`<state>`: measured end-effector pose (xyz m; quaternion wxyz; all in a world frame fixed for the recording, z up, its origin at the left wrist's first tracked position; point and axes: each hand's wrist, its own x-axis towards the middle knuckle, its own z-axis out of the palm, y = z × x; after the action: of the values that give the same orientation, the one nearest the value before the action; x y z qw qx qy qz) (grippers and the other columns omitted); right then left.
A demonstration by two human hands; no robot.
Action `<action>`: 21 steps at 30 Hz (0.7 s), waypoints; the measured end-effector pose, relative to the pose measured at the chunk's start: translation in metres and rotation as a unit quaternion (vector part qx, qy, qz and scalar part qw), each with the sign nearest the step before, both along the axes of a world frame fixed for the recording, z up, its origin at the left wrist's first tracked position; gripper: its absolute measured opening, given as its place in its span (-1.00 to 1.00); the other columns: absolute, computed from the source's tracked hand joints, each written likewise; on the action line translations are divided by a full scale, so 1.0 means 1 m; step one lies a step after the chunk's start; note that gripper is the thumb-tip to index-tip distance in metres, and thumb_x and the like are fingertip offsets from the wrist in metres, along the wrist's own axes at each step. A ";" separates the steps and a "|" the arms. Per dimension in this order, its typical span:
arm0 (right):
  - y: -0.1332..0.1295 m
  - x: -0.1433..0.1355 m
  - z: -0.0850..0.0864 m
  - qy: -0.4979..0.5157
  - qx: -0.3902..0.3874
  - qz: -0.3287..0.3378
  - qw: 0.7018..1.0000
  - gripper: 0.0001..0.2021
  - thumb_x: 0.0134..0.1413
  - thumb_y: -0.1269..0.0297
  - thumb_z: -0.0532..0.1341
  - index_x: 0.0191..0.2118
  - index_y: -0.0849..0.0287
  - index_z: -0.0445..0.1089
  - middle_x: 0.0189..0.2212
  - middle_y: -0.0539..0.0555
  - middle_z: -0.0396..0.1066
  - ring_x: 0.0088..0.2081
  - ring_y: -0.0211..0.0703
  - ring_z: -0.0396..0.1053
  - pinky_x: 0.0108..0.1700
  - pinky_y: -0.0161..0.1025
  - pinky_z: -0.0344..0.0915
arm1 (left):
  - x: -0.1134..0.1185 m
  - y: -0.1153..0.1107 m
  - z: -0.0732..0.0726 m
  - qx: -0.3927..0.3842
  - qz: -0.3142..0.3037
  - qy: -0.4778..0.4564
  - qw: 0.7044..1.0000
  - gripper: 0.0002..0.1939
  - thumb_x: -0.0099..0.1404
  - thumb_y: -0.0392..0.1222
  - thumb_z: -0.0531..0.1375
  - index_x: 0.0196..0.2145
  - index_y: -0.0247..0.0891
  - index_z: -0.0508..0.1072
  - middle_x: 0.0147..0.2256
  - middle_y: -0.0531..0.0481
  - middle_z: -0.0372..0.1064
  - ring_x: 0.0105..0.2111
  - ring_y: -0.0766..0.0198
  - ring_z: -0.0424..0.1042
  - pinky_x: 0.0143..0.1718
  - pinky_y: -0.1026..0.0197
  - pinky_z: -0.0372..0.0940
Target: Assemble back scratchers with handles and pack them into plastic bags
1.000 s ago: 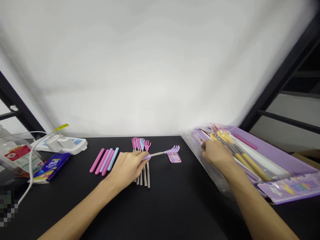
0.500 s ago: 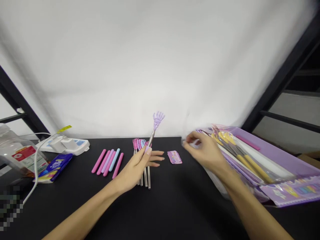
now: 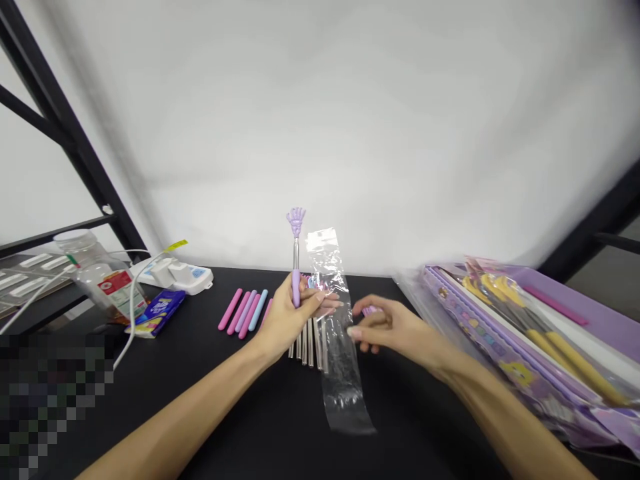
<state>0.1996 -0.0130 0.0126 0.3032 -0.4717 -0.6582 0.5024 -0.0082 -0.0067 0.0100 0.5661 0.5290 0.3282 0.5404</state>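
My left hand (image 3: 287,313) is closed around the purple handle of a back scratcher (image 3: 296,257), which stands upright with its hand-shaped head on top. Its outstretched fingers meet a long clear plastic bag (image 3: 345,380) that hangs in front of them. My right hand (image 3: 387,327) is at the bag's right edge, fingers curled and thumb on the plastic. A bit of a small purple card (image 3: 371,310) shows among the right fingers; I cannot tell whether they touch it. Behind the bag, several more back scratchers (image 3: 305,343) lie side by side, their heads partly covered.
Several pink, purple and blue handle sleeves (image 3: 244,312) lie left of centre. Further left are a blue packet (image 3: 159,312), a white power strip (image 3: 197,277) with cables and a clear jar (image 3: 113,280). A purple display box (image 3: 560,287) with wrapped items stands right.
My right hand has moved left, and the clear bag has come to the left hand. The back scratcher has turned more upright. The view has shifted left.
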 end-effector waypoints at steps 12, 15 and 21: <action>0.007 0.012 -0.001 0.060 0.032 -0.068 0.995 -0.65 -0.11 0.00 0.40 -0.46 0.20 0.39 -0.48 0.04 0.42 -0.40 -0.19 0.37 -0.33 -0.25 0.35 | -0.036 0.007 0.017 0.144 -0.018 0.373 0.916 -0.57 0.41 0.14 -0.09 -0.39 -0.24 0.27 -0.57 0.14 0.20 -0.63 0.41 0.23 -0.59 0.32 0.11; 0.015 0.022 -0.001 0.117 0.069 -0.160 0.978 -0.62 -0.11 -0.05 0.39 -0.43 0.19 0.37 -0.41 0.10 0.48 -0.30 -0.08 0.45 -0.24 -0.16 0.44 | -0.051 0.008 0.028 0.195 -0.082 0.472 0.856 -0.54 0.38 0.13 -0.01 -0.54 -0.25 0.23 -0.63 0.18 0.02 -0.65 0.43 0.08 -0.57 0.30 -0.04; 0.018 0.033 0.004 0.165 0.109 -0.181 0.963 -0.66 -0.03 -0.04 0.35 -0.37 0.15 0.37 -0.32 0.11 0.53 -0.20 -0.01 0.49 -0.23 -0.10 0.50 | -0.054 0.005 0.032 0.192 -0.104 0.555 0.803 -0.55 0.35 0.07 0.03 -0.58 -0.27 0.26 -0.68 0.20 0.04 -0.71 0.47 0.01 -0.52 0.29 -0.10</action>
<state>0.2321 0.0053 0.0165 0.5431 -0.4576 -0.5534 0.4352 -0.0625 -0.0012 0.0416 0.2272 0.8672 0.4189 0.1443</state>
